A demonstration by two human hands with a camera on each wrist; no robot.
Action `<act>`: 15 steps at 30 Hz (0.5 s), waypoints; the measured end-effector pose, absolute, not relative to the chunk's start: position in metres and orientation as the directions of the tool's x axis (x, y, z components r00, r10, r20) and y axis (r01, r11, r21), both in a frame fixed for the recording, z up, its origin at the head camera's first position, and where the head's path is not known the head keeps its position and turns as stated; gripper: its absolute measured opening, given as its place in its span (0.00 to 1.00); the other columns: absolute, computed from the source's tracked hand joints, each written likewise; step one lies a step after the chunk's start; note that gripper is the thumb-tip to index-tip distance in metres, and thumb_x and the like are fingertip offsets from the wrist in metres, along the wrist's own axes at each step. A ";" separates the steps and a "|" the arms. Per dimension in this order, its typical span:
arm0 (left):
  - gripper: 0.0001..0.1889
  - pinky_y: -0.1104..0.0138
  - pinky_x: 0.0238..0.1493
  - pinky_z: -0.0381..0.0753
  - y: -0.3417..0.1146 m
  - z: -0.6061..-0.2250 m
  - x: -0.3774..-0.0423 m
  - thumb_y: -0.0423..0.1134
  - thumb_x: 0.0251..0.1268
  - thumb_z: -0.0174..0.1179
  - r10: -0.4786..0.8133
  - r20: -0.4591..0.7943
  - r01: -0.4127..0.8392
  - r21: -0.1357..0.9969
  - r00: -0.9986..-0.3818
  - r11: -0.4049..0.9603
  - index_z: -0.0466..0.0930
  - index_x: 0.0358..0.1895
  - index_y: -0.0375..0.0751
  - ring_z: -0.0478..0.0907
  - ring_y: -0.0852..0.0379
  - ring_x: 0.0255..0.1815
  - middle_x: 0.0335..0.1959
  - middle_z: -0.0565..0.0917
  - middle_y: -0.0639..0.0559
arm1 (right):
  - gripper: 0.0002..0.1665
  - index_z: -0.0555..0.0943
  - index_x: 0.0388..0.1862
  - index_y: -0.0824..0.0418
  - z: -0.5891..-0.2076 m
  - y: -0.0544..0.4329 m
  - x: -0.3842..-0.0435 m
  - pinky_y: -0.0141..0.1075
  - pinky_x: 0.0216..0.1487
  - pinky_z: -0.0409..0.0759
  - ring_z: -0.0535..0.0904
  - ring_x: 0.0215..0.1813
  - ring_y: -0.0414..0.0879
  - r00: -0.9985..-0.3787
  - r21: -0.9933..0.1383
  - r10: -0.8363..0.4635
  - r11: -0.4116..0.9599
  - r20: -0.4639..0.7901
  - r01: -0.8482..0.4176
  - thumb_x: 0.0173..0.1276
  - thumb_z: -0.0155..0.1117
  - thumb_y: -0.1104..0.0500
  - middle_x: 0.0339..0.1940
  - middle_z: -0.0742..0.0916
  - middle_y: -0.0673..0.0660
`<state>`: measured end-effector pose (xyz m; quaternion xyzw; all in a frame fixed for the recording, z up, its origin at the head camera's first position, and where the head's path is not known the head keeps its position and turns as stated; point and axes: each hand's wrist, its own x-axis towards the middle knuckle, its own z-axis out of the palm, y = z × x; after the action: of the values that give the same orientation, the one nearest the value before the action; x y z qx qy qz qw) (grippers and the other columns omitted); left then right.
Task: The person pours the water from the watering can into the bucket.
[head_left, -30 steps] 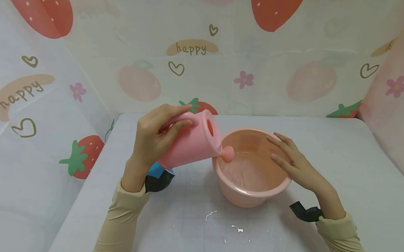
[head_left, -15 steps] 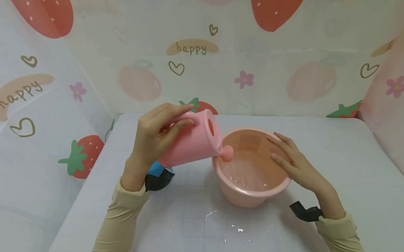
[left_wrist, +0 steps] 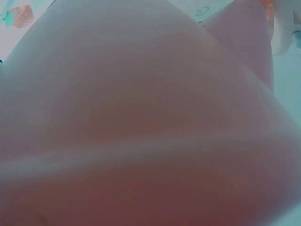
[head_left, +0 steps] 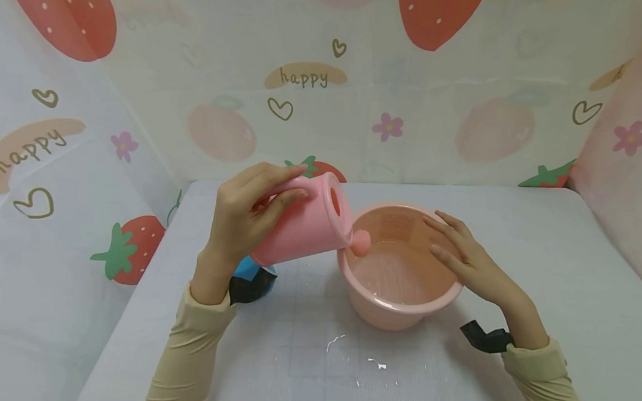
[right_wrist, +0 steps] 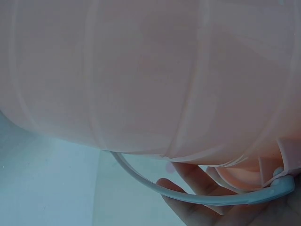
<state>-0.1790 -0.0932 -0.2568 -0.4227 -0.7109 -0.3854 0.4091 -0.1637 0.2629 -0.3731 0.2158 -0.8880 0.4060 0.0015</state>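
My left hand (head_left: 249, 215) grips the handle of a pink watering can (head_left: 309, 224), thumb on one side and fingers over the top. The can is tilted to the right, its round sprinkler head (head_left: 360, 243) just inside the left rim of a pink bucket (head_left: 386, 307). Water (head_left: 393, 277) covers the bucket's bottom. On the bucket's right rim rests my right hand (head_left: 475, 266), fingers loosely extended over the inside. The right wrist view shows the bucket's outer wall (right_wrist: 141, 80), its pale handle (right_wrist: 211, 200) and my fingers beyond. A blurred pink surface (left_wrist: 141, 103) fills most of the left wrist view.
The bucket stands on a table with a pale cover (head_left: 269, 355). Small wet spots (head_left: 378, 365) glisten in front of it. Printed sheets with strawberries and hearts (head_left: 325, 128) hang behind and at both sides.
Splashes and ripples seen in the bucket half a second ago are fainter now. The watering can and left hand have shifted only very slightly; the right hand stays in place.
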 end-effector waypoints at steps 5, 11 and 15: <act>0.15 0.75 0.21 0.60 -0.093 -0.256 -0.179 0.44 0.57 0.64 0.286 0.910 0.920 0.197 -0.301 0.339 0.84 0.42 0.36 0.63 0.63 0.20 0.26 0.82 0.49 | 0.31 0.59 0.71 0.46 -0.375 0.263 -0.164 0.68 0.60 0.57 0.51 0.72 0.60 -0.909 -0.723 -0.375 0.576 0.180 -0.381 0.71 0.53 0.55 0.74 0.55 0.51; 0.14 0.74 0.21 0.62 -0.092 -0.255 -0.179 0.42 0.56 0.65 0.305 0.905 0.921 0.189 -0.298 0.340 0.84 0.42 0.37 0.65 0.62 0.21 0.28 0.83 0.49 | 0.32 0.59 0.71 0.46 -0.371 0.262 -0.163 0.68 0.59 0.57 0.52 0.72 0.61 -0.905 -0.724 -0.388 0.573 0.174 -0.385 0.70 0.53 0.56 0.74 0.55 0.53; 0.14 0.74 0.22 0.64 -0.092 -0.255 -0.180 0.40 0.54 0.66 0.320 0.900 0.921 0.180 -0.296 0.346 0.84 0.43 0.38 0.67 0.62 0.22 0.29 0.83 0.49 | 0.32 0.58 0.71 0.46 -0.370 0.262 -0.162 0.69 0.58 0.57 0.51 0.72 0.62 -0.904 -0.727 -0.390 0.569 0.174 -0.385 0.70 0.54 0.57 0.74 0.55 0.53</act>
<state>-0.1800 -0.0922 -0.2547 -0.4344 -0.7141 -0.3715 0.4040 -0.1620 0.2618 -0.3699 0.2185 -0.8857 0.4096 -0.0031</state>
